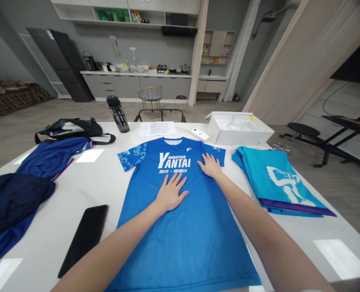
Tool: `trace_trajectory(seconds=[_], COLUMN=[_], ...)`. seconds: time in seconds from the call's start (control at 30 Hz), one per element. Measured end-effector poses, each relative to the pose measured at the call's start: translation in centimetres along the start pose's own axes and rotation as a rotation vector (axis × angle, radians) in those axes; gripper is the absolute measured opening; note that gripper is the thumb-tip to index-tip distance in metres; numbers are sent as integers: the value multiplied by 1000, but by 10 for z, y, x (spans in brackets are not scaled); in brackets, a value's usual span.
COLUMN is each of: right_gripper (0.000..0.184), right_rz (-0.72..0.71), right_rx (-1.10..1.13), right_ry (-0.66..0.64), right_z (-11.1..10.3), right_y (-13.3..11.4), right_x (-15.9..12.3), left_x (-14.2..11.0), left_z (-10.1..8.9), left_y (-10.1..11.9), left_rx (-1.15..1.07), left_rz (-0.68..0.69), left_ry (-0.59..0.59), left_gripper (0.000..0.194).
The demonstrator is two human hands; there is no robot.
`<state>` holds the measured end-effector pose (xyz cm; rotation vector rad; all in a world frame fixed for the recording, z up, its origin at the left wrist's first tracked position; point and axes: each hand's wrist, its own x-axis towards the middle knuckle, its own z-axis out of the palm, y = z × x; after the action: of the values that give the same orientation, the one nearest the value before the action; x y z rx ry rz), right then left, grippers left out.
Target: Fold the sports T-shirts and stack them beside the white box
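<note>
A blue short-sleeved T-shirt [180,239] with white "Yantai Marathon" lettering lies spread face up, its collar pointing away from me. My left hand [171,192] rests on the chest just below the lettering, fingers spread. Near the right shoulder, beside the sleeve, my right hand [210,165] lies flat on the fabric with its fingers apart. Neither hand grips anything. The left sleeve has a pale wave pattern. To the right of the shirt sits a stack of folded turquoise and purple clothes [259,166].
On the white table [85,182] are a dark phone [84,239], crumpled navy clothes [18,198], a black bag [73,129], a water bottle [118,114], printed paper [158,129], a white remote-like device [199,134] and an open white box [239,136]. Beyond stands a chair [150,95].
</note>
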<state>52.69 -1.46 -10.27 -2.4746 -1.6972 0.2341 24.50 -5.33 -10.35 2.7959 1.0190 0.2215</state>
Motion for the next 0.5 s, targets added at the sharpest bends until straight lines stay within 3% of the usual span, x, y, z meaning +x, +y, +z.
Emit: trace_trajectory(seconds=[0.13,0.27,0.4,0.5], right_gripper=[68,65,69,70], right_rz=[-65,-199,-302,-342], right_rx=[-46,-56,4,23], right_ry=[93,228,155,90], right_z=[-1,-7,-1,9], right_y=[5,-19,-48,-53], right_x=[-12,-34,-88,-142], left_x=[-4,-11,-26,-40], left_z=[-7,-9,-5,-4], left_y=[1,5,11,18], left_rx=[5,17,21,17], left_rz=[-22,-73,-131,-146], left_ry=[10,39,1,19], left_gripper=[67,65,68,69])
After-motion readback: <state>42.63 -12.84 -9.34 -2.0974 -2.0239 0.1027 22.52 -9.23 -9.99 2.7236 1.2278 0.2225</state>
